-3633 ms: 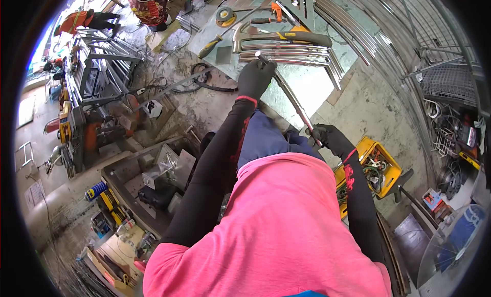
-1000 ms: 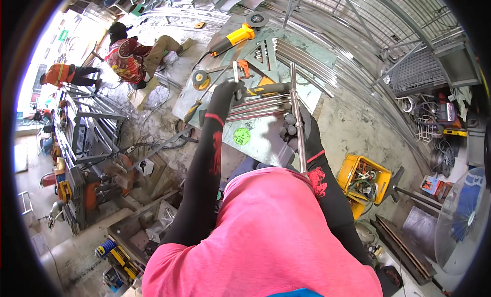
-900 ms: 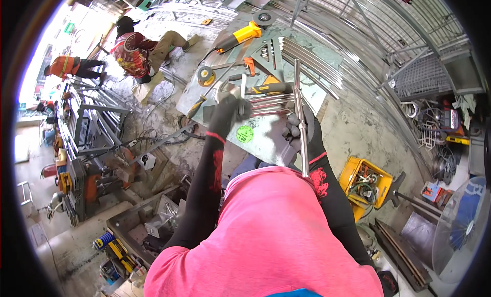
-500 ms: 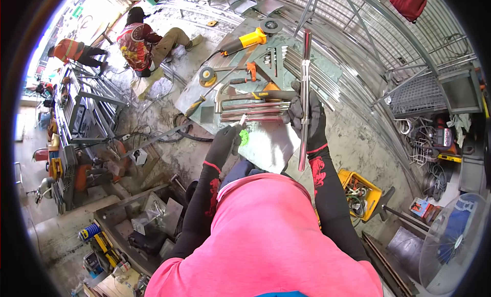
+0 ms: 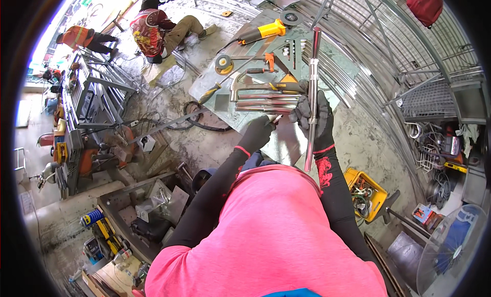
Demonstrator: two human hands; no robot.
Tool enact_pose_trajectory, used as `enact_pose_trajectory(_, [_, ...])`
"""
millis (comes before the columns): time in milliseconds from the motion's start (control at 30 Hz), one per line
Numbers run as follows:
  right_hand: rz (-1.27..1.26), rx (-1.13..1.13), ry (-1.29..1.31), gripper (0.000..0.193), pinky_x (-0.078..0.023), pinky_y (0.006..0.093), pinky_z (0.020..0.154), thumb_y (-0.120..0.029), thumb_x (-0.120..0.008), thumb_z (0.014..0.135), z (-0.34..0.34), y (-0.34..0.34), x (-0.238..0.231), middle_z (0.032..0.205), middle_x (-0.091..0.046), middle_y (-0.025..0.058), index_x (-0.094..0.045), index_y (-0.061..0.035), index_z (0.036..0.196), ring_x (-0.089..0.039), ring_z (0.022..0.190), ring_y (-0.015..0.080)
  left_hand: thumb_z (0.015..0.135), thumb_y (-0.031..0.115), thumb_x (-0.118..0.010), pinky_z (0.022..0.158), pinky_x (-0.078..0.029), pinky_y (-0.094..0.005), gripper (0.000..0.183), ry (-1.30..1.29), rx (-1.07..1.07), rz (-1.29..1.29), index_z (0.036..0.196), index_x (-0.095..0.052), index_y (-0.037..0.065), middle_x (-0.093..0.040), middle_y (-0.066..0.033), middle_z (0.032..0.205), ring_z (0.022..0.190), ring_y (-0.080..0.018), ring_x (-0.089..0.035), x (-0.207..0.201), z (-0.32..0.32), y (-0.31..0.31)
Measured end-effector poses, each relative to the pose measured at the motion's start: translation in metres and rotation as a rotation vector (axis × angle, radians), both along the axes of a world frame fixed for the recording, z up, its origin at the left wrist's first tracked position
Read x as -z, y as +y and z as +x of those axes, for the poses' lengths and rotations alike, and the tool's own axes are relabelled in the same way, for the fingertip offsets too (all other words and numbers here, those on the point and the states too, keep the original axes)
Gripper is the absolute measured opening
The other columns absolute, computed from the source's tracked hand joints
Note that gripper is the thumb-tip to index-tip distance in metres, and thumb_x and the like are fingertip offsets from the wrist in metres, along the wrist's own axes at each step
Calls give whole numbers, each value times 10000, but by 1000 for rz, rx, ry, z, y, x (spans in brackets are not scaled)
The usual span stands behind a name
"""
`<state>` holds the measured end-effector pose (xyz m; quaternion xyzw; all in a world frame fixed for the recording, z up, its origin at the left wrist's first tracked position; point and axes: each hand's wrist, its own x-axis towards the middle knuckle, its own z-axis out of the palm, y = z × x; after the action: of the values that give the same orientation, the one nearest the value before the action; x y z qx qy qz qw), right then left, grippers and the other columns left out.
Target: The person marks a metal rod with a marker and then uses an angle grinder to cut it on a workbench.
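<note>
My right hand point(image 5: 322, 124), in a dark glove, is closed around a long shiny metal tube point(image 5: 313, 87) held upright in view, with a collar-like band on it. My left hand point(image 5: 257, 134), also gloved, pinches a short white stick point(image 5: 276, 118) whose tip points toward the tube; whether it is a marker or chalk cannot be told. Beyond my hands, several short shiny tubes point(image 5: 267, 102) lie side by side on a metal sheet point(image 5: 215, 100). A hammer point(image 5: 255, 86) rests just past them.
An angle grinder point(image 5: 268, 31), an orange clamp point(image 5: 269, 61) and long metal tubes point(image 5: 330, 72) lie farther off. A yellow crate of tools point(image 5: 378, 197) stands at right, near a fan point(image 5: 455, 251). Two people work at the far left. A metal bin point(image 5: 120, 194) stands at near left.
My left hand has moved right with the white stick, closer to the tube and my right hand. A bright green patch by that hand is out of sight. The whole view has shifted slightly.
</note>
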<state>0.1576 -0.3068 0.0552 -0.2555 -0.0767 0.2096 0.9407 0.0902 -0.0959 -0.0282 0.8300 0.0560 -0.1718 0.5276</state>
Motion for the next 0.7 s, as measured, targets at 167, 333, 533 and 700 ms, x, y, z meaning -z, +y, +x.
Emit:
enact_pose_trajectory(167, [-32, -9, -19, 599, -583, 397, 723, -467, -414, 1211, -3, 2, -6, 714, -471, -2, -511, 5, 1566, -495, 518, 141, 1036, 191, -674, 795, -549, -436, 277, -157, 38, 54, 1204, -724, -23, -765, -181, 960, 873, -280, -719, 20, 3, -8])
enact_pose_trajectory(333, [-87, 9, 23, 543, -588, 404, 754, -456, -378, 1219, 0, -13, 1, 720, -473, 0, -577, -22, 1476, -501, 527, 147, 1051, 261, -677, 715, -538, -398, 273, 112, -78, -151, 982, -691, -3, -721, -129, 887, 774, -247, -687, -18, 19, -12])
enact_pose_trajectory(533, [-82, 103, 78, 510, -613, 408, 741, -486, -448, 1200, -6, -34, 28, 705, -457, -27, -599, -55, 1427, -479, 498, 137, 1118, 246, -624, 850, -574, -350, 252, -22, -191, -668, 1019, -715, 32, -710, -86, 945, 863, -173, -687, -33, 18, 21])
enact_pose_trajectory(700, [-73, 38, 98, 502, -616, 379, 752, -460, -481, 1198, -2, -58, 53, 755, -514, -9, -574, -60, 1487, -556, 551, 132, 1132, 261, -644, 1265, -425, -540, 232, -50, -446, -1402, 1300, -657, 102, -715, -99, 1365, 1329, -270, -662, -52, 33, 30])
